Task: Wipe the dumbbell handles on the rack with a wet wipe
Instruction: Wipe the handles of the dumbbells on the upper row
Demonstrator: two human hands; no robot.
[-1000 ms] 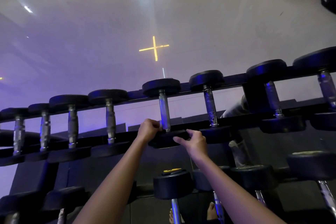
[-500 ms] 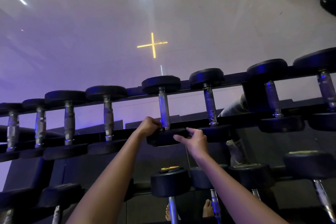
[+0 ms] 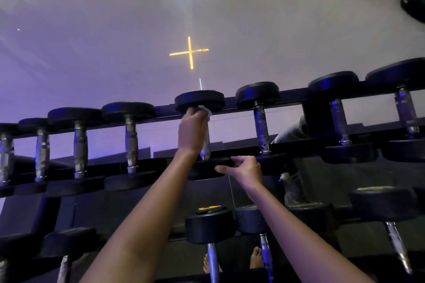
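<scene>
Rack [image 3: 293,95] dumbbell handle [image 3: 205,142] axis front-to-back

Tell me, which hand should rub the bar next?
Left. The left hand wraps the wipe around the bar; the right hand only steadies the near weight.

Top row of rack [image 3: 292,95], middle dumbbell: left hand [image 3: 192,131] wrapped round the handle [image 3: 205,145], up against the far head [image 3: 199,100]. White wet wipe [image 3: 205,110] pokes out above the fingers. Right hand [image 3: 247,170] grips the near head [image 3: 202,171], thumb along its front.
</scene>
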